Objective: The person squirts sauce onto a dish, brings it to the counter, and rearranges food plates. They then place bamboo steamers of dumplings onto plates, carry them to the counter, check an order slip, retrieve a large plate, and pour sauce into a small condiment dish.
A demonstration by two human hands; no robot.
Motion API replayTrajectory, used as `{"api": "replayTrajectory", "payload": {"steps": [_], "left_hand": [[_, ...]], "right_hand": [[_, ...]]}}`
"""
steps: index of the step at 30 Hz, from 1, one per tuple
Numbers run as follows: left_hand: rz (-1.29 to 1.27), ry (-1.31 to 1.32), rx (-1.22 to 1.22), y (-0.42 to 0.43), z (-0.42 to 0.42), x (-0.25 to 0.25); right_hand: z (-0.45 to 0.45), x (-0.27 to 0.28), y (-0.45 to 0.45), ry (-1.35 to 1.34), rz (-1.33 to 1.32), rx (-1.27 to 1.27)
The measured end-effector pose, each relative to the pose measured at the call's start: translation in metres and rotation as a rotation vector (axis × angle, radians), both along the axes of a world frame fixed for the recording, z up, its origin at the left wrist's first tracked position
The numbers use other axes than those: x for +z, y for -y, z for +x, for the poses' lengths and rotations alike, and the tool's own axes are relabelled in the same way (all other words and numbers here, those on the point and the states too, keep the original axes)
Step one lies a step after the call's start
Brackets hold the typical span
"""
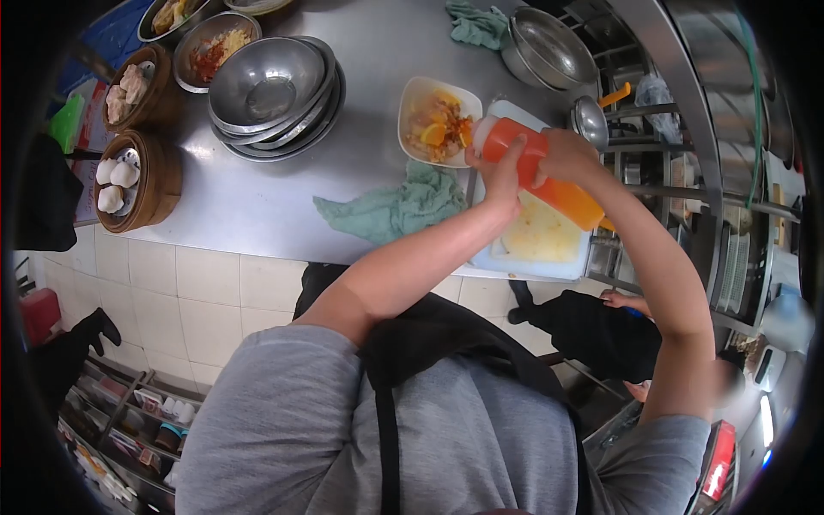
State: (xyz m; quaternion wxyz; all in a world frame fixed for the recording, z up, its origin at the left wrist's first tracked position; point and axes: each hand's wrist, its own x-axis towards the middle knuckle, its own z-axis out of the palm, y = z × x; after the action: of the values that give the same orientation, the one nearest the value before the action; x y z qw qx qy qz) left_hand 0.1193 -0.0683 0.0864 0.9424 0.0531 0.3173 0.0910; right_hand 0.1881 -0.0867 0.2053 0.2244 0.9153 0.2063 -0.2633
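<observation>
Both my hands are wrapped round a squeeze bottle point(562, 190) with orange-red contents. It lies tilted, its pale cap end close to the right rim of a square white bowl point(408, 112). My left hand point(499, 172) grips it near the cap, and my right hand point(566, 157) holds it around the middle. Inside the bowl are orange slices point(433, 134) and chopped reddish-brown food. Under the bottle lies a white cutting board point(536, 236) with yellowish stains. A green cloth point(412, 204) is bunched just below the bowl.
Stacked metal bowls point(270, 86) stand left of centre, near bamboo steamers point(159, 184) with dumplings and a metal bowl of chopped food point(206, 56). Metal pans point(549, 51) and another green cloth point(476, 24) are at the back right. A person in black point(592, 330) is beyond the counter's near edge.
</observation>
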Motion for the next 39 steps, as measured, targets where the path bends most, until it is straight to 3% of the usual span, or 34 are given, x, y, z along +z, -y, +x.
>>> {"api": "replayTrajectory", "payload": {"steps": [8,12,18,20,22,25,26,30,31,32,38,39], "left_hand": [[0.01,0.064,0.009,0.01,0.0,-0.023],[0.244,0.062,-0.028,0.01,-0.01,-0.022],[0.548,0.117,-0.099,-0.013,-0.027,-0.002],[0.645,0.144,-0.116,-0.022,-0.032,0.011],[0.965,0.308,-0.179,-0.032,-0.041,0.022],[1.332,0.35,-0.178,-0.049,-0.069,0.051],[1.519,0.376,-0.177,-0.057,-0.078,0.06],[1.722,0.415,-0.067,-0.104,-0.108,0.07],[1.821,0.362,-0.041,-0.117,-0.114,0.069],[1.841,0.353,-0.043,-0.128,-0.119,0.067],[1.93,0.022,0.064,-0.172,-0.132,0.027],[1.889,0.067,0.051,-0.176,-0.13,0.027]], "right_hand": [[-0.007,-0.008,0.015,-0.057,0.042,-0.016],[-0.026,-0.031,0.046,-0.045,0.249,-0.109],[-0.063,-0.05,0.067,0.028,0.685,-0.255],[-0.083,-0.053,0.069,0.177,0.968,-0.26],[-0.103,-0.054,0.065,0.223,1.042,-0.315],[-0.127,-0.075,0.056,0.348,1.533,-0.237],[-0.135,-0.075,0.048,0.352,1.559,-0.247],[-0.156,-0.068,0.016,0.108,1.683,-0.221],[-0.152,-0.069,0.015,0.069,1.604,-0.055],[-0.149,-0.07,0.011,0.032,1.514,0.109],[-0.139,-0.043,-0.022,0.059,1.718,0.007],[-0.138,-0.039,-0.033,0.015,1.748,-0.007]]}}
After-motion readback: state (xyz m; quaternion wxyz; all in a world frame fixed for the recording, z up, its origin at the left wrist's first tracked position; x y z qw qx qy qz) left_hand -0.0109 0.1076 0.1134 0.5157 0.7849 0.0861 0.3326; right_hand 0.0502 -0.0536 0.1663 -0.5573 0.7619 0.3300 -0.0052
